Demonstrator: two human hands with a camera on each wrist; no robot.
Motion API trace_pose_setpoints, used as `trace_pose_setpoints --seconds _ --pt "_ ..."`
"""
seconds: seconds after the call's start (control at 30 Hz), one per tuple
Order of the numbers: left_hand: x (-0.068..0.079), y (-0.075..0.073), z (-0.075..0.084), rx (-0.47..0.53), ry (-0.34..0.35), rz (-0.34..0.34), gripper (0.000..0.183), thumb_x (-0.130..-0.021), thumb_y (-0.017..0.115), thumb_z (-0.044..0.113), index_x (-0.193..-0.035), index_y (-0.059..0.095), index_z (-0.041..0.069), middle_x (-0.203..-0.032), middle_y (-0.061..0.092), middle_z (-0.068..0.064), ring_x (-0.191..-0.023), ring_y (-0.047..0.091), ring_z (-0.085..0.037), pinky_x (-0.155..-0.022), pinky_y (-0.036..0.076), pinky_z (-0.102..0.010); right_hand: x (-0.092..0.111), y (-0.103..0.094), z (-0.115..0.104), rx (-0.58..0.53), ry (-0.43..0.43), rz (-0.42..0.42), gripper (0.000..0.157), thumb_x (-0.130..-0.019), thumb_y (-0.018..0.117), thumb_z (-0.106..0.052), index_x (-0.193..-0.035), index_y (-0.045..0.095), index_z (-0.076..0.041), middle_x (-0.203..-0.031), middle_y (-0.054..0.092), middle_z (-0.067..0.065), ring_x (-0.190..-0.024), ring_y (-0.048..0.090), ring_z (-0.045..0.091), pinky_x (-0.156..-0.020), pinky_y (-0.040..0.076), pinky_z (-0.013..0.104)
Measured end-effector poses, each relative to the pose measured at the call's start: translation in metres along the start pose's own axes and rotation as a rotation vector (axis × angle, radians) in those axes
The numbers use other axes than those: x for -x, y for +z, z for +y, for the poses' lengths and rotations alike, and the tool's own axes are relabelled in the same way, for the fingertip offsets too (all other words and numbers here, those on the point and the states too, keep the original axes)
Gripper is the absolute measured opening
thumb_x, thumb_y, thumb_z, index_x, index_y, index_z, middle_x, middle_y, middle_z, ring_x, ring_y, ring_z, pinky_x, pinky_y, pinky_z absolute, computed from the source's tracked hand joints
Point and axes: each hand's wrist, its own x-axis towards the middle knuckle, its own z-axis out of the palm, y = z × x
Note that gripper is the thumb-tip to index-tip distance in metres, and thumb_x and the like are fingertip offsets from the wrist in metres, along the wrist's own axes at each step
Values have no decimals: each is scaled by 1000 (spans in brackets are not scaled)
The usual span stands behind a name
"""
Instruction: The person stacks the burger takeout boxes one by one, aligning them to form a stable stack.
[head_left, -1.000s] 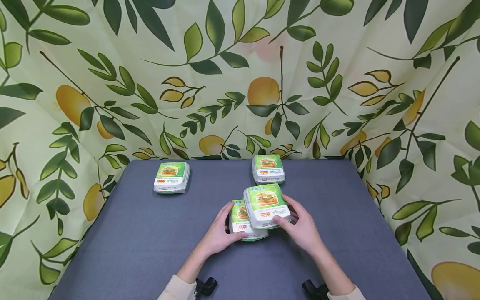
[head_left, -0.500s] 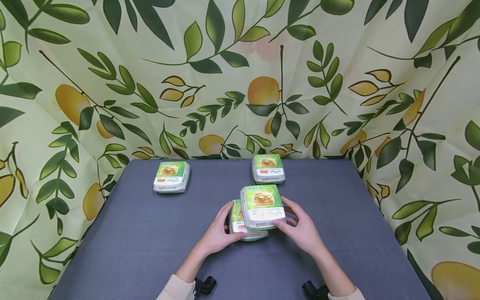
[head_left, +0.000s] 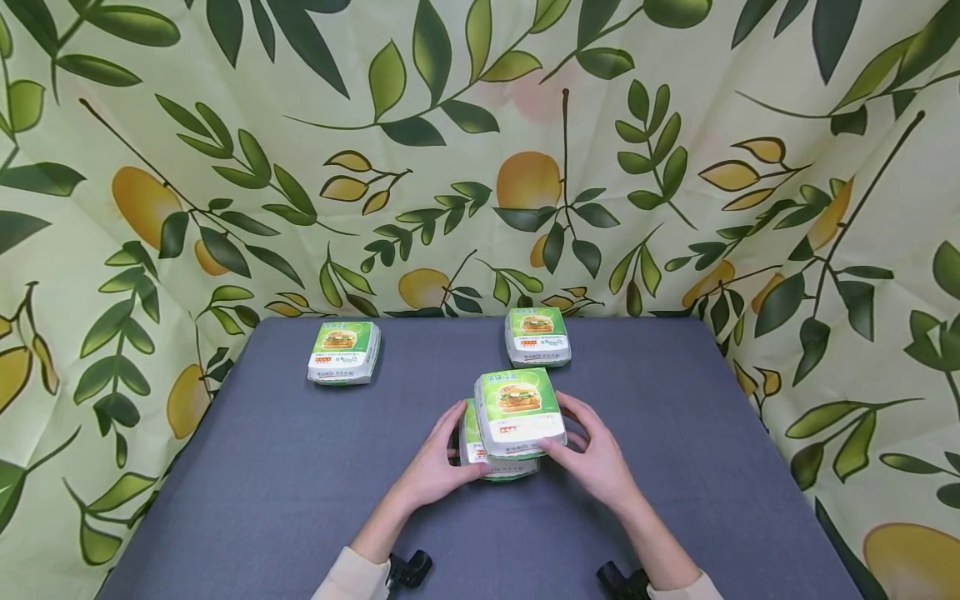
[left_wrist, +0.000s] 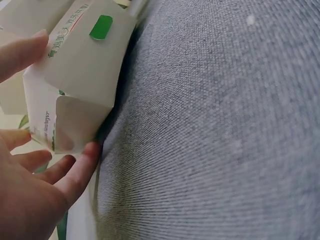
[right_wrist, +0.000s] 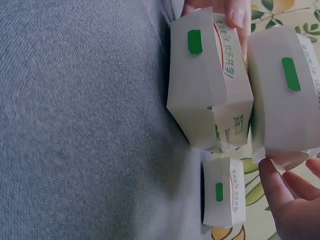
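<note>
Two white and green burger boxes with a burger picture on the lid stand one over the other at the table's middle. My left hand [head_left: 433, 471] holds the lower burger box [head_left: 513, 472] on its left side, thumb near the front and fingers along the side. In the left wrist view, that box [left_wrist: 82, 65] rests on the cloth. My right hand [head_left: 596, 467] grips the upper burger box [head_left: 519, 410] at its right side. It lies over the lower one, slightly right and covering most of its lid. Whether their faces fully touch, I cannot tell.
A third burger box [head_left: 342, 354] lies at the back left of the blue-grey table [head_left: 262, 483]. Another box [head_left: 537, 337] sits at the back, just behind the stack. A leaf-and-fruit patterned cloth [head_left: 450, 208] hangs behind and at both sides.
My right hand has shifted left with the upper burger box, bringing it more squarely over the lower one. The left hand and lower box have stayed in place.
</note>
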Motion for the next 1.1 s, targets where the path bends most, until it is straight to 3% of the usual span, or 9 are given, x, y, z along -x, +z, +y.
trace_pose_setpoints --seconds 0.33,0.57,0.7,0.87,1.1 --pt "5 -10 8 -7 13 11 107 -79 88 35 -162 25 11 -168 18 -11 -148 31 -32 -113 39 -51 1 8 -1 -25 -28 -2 74 -86 84 -17 -150 48 -10 -151 45 11 -136 45 28 -99 49 20" --pt "8 -11 25 30 20 17 109 -78 90 28 -163 22 19 -168 18 -5 -150 27 -28 -119 31 -49 2 13 -3 -41 -31 -1 73 -87 84 -16 -150 48 -11 -151 45 11 -136 46 29 -99 50 23" --pt "8 -9 32 70 34 13 110 -79 89 30 -164 20 23 -168 18 -2 -151 22 -23 -119 30 -49 2 16 -4 -42 -13 0 74 -86 84 -16 -150 48 -12 -151 44 10 -136 46 30 -99 50 24" --pt "7 -5 30 97 46 33 109 -80 88 32 -163 19 25 -165 23 -2 -149 26 -21 -117 33 -51 2 19 -4 -59 1 -5 77 -85 85 -15 -151 46 -10 -151 44 11 -134 46 32 -98 51 24" --pt "7 -3 27 113 40 47 107 -81 88 32 -163 20 25 -161 29 -3 -145 31 -21 -116 34 -51 1 19 2 -72 14 -43 79 -86 84 -15 -153 42 -13 -151 45 11 -133 47 32 -100 52 33"
